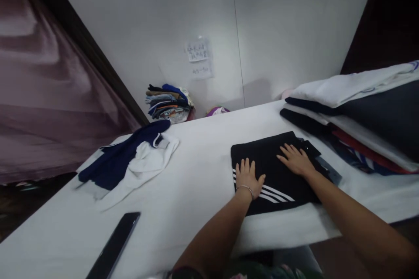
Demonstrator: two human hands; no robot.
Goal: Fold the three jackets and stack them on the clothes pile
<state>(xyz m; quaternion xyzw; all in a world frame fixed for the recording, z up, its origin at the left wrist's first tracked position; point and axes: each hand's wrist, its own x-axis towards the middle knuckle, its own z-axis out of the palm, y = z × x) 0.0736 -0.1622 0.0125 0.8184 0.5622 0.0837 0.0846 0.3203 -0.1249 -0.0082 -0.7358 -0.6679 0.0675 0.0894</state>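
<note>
Open hands (273,170) pressing flat on folded black garment (275,170)

The folded black shirt (271,161) is showing matt cloth, and the white table cover (183,200) soft, matt fabric. The phone (113,246) is catching a glossy shine, the curtain (49,74) a satiny sheen. The thin bracelet (245,188) is gleaming like metal, and the wall note (197,49) is looking like plain paper.

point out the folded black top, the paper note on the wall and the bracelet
folded black top (278,152), head view, plain black fabric
paper note (197,50), head view, its handwriting
bracelet (245,188), head view, its thin band
</note>
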